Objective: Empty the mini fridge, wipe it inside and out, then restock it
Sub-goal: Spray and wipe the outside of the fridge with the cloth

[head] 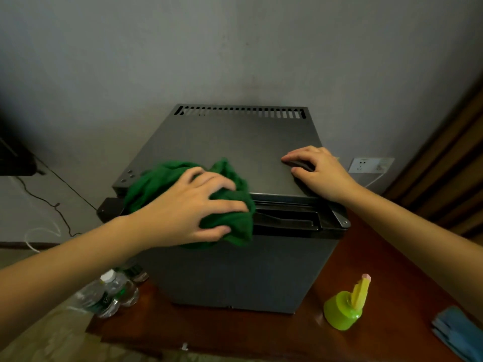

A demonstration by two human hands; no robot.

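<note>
The dark mini fridge stands mid-frame on the wooden bench. The left hand grips a bunched green cloth on its front top edge. The right hand rests bent-fingered on the fridge top at right, holding nothing.

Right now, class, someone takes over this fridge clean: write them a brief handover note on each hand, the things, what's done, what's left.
Left hand grips the green cloth at the top front edge of the fridge.
Right hand rests on the fridge top, holding nothing.
Bottles sit on the table left of the fridge; spray bottle and blue cloth to its right front.
Done: bottles out, outside wipe underway.
Left: finish outside, restock; inside not visible.
</note>
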